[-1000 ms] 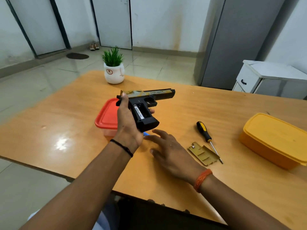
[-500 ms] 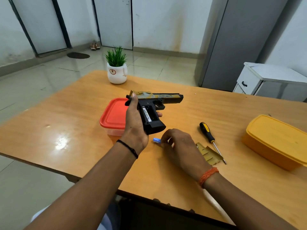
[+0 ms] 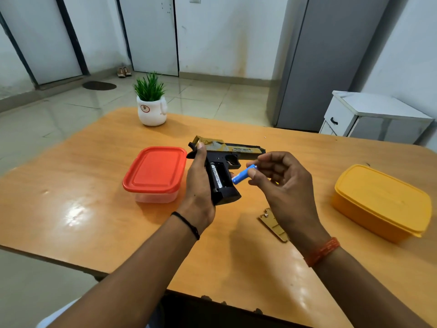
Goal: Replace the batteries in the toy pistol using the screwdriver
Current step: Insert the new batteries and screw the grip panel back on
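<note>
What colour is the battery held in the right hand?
Blue. The battery is pinched by the right hand; head view shows it best.

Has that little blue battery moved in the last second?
Yes. The blue battery lay on the table near the pistol; the right hand now pinches it, raised beside the open grip.

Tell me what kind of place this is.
Probably a plain room in a home or small office: a wooden table with a potted plant, a tiled floor, white doors, and shoes by one.
</note>
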